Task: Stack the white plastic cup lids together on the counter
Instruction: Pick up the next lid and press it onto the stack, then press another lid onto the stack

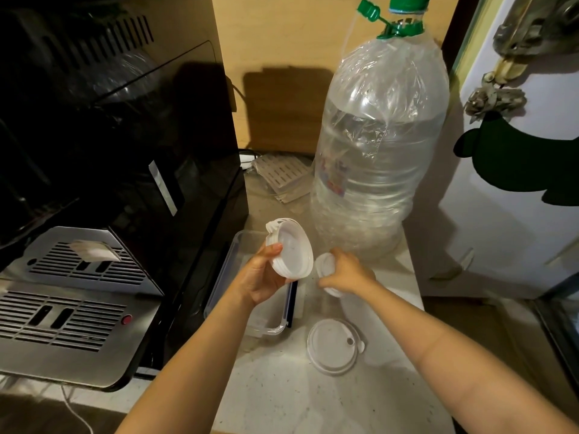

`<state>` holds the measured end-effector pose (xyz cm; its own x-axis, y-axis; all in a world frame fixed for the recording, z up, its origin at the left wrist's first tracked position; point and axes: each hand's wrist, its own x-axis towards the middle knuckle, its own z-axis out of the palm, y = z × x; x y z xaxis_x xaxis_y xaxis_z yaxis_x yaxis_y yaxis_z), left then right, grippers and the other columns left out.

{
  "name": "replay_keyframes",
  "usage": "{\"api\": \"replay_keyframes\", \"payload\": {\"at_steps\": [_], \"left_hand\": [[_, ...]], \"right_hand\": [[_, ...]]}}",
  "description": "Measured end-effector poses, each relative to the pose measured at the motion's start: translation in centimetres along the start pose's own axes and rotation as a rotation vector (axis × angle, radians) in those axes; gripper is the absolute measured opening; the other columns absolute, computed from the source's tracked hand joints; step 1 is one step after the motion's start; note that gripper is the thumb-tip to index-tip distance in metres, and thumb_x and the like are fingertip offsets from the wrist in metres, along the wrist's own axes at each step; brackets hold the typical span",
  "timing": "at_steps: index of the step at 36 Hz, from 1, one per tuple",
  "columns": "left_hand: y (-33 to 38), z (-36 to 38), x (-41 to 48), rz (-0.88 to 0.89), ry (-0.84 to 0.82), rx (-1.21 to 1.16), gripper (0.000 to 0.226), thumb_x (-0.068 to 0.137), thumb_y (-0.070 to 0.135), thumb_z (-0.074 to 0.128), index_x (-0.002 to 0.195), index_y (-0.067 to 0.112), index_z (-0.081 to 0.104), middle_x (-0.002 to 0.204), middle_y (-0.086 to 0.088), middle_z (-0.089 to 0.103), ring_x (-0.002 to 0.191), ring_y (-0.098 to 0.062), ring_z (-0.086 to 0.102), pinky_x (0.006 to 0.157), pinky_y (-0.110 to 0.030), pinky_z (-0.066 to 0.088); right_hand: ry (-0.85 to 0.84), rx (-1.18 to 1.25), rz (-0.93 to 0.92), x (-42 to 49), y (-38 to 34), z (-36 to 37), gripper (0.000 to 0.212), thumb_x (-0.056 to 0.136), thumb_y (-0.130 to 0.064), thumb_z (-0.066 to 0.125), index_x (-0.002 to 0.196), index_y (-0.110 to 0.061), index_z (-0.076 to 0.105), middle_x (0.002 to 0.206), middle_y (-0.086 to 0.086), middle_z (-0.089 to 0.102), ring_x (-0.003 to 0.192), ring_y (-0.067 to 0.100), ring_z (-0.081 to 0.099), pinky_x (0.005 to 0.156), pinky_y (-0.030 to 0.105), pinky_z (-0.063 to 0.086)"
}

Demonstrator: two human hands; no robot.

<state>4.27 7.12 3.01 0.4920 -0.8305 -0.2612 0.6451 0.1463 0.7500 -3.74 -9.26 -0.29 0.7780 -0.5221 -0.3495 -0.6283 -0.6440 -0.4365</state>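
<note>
The head view looks down on a pale speckled stone desk (282,386) with both bare forearms reaching in from the near edge.

The left hand (260,277) is raised above the desk and closed around a small stack of white round plastic cup lids (291,250). The thumb lies across the stack's near rim and the fingers wrap behind it. The stack is tilted so that its hollow underside faces the camera, and a ribbed edge with a small tab shows at its upper left.

Just beside it, the right hand (344,272) is curled around another white plastic lid (324,264), of which only the rim shows at the left of the fingers and again below the palm. This lid is near the stack but not touching it.

A third lid, a flat clear-white round plastic one with a small sip hole and tab (335,346), lies on the desk close to the right edge, below the right hand and apart from it.

Under the left hand a clear rectangular plastic container with clip handles (266,327) rests on the desk, against a black and steel coffee machine (119,183) that fills the left side. A large clear water bottle with a green cap, wrapped in thin plastic film (382,145), stands toward the far right corner, and a white slotted tray (282,173) lies behind it near the wall.
</note>
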Motion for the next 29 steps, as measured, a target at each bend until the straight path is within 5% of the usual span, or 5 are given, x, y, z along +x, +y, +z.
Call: {"api": "replay_keyframes", "payload": {"at_steps": [6, 11, 14, 25, 29], "left_hand": [[0.1, 0.0, 0.2, 0.009, 0.035, -0.064, 0.101, 0.016, 0.038, 0.091, 0.108, 0.024, 0.053, 0.103, -0.007, 0.057, 0.094, -0.023, 0.056, 0.066, -0.034, 0.058], [0.0, 0.2, 0.6, 0.023, 0.067, -0.104, 0.102, 0.015, 0.037, 0.091, 0.11, 0.023, 0.054, 0.107, -0.008, 0.057, 0.098, -0.025, 0.056, 0.066, -0.036, 0.059], [-0.1, 0.3, 0.9, 0.034, 0.064, -0.121, 0.103, 0.017, 0.036, 0.092, 0.111, 0.022, 0.053, 0.107, -0.009, 0.059, 0.098, -0.026, 0.057, 0.068, -0.038, 0.058], [0.5, 1.3, 1.3, 0.115, -0.071, -0.128, 0.086, 0.029, 0.035, 0.092, 0.108, 0.021, 0.06, 0.095, -0.005, 0.073, 0.096, -0.023, 0.062, 0.079, -0.041, 0.056], [0.6, 1.6, 1.3, 0.115, -0.085, -0.16, 0.088, 0.029, 0.033, 0.092, 0.11, 0.02, 0.059, 0.1, -0.007, 0.069, 0.101, -0.026, 0.059, 0.081, -0.043, 0.055]], "right_hand": [[0.148, 0.627, -0.047, -0.5, -1.5, -4.9, 0.07, 0.072, -0.02, 0.074, 0.133, -0.017, 0.04, 0.132, 0.01, 0.049, 0.114, 0.028, 0.052, 0.09, 0.037, 0.047], [-0.11, 1.29, -0.167, -4.0, -3.2, -8.4, 0.042, 0.087, -0.018, 0.052, 0.124, -0.033, 0.04, 0.112, 0.004, 0.049, 0.103, 0.034, 0.056, 0.074, 0.039, 0.05], [-0.237, 1.531, -0.174, -4.9, -3.9, -8.9, 0.053, 0.073, -0.03, 0.052, 0.124, -0.022, 0.044, 0.113, 0.013, 0.048, 0.102, 0.037, 0.054, 0.069, 0.041, 0.049], [-0.486, 1.842, -0.111, -5.4, -5.4, -7.9, 0.046, 0.071, -0.032, 0.046, 0.099, -0.005, 0.071, 0.102, 0.018, 0.071, 0.099, 0.034, 0.061, 0.075, 0.042, 0.056], [-0.381, 1.902, -0.008, -5.1, -6.1, -7.4, 0.046, 0.092, -0.023, 0.035, 0.132, -0.003, 0.049, 0.114, 0.021, 0.063, 0.098, 0.033, 0.061, 0.07, 0.041, 0.059]]}}
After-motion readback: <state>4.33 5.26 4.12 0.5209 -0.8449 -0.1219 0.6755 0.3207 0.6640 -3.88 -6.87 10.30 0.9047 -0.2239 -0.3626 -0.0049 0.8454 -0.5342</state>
